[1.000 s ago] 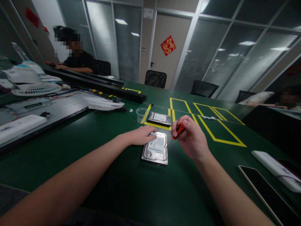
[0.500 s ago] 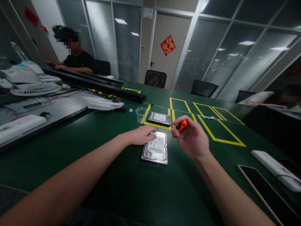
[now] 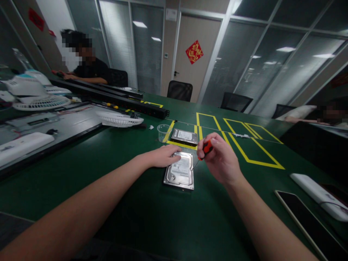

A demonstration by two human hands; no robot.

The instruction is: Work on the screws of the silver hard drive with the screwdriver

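A silver hard drive [image 3: 182, 175] lies flat on the green table, label side up. My left hand [image 3: 164, 156] grips its far left corner, thumb on the top face and fingers along the far edge. In my right hand [image 3: 221, 159] is an orange and black screwdriver [image 3: 207, 148], the fingers closed around its handle. Its thin shaft slants down to the drive's right edge; whether the tip sits in a screw is too small to tell. A second hard drive [image 3: 185, 136] rests just beyond, inside a yellow-taped box.
A clear plastic cup [image 3: 164, 133] stands left of the second drive. Fan parts [image 3: 119, 119], a grey panel [image 3: 73, 125] and long black bars [image 3: 130, 100] spread leftward. A phone [image 3: 307, 221] and a white device [image 3: 319, 195] lie right. Two people sit beyond the table.
My right hand has shifted slightly left and turned the screwdriver's handle a little. My left hand and both drives have stayed in place.
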